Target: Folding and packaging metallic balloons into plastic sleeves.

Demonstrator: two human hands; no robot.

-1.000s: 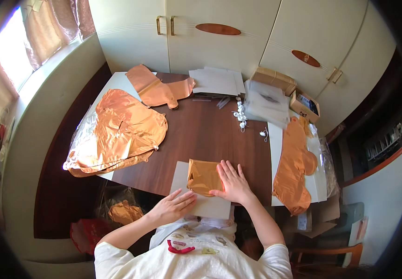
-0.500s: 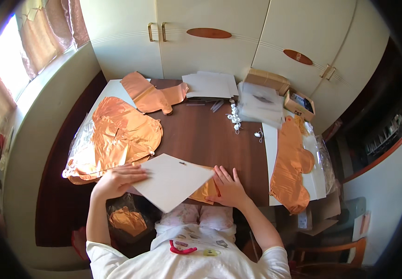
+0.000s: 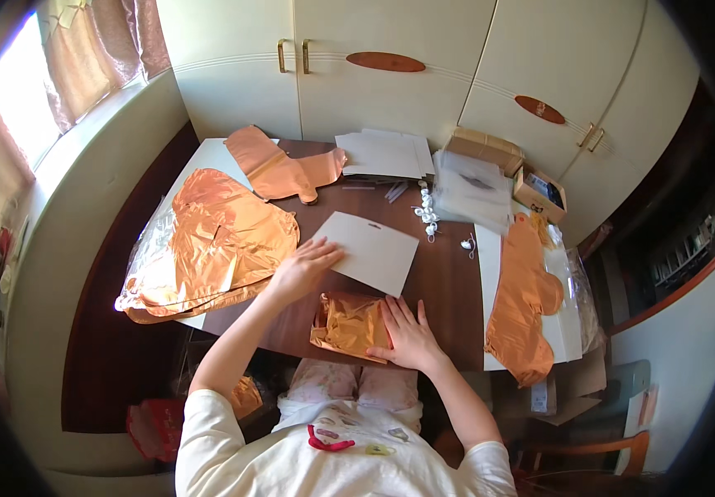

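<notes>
A white card with a small slot near its far edge lies on the brown table. My left hand rests on the card's left side with its fingers stretched out. Nearer to me is a folded copper-coloured foil balloon, a creased, roughly rectangular bundle. Across its right side lies my right hand, fingers spread and fingertips close to the card's near corner.
Large foil balloons are piled at the left, with another foil piece behind. White cards, clear plastic bags and white string bundles sit farther back. A long foil balloon lies at the right.
The white card has gone from tilted above the near edge to farther out on the table, my left hand moving with it. The folded foil balloon is now uncovered under my right hand.
</notes>
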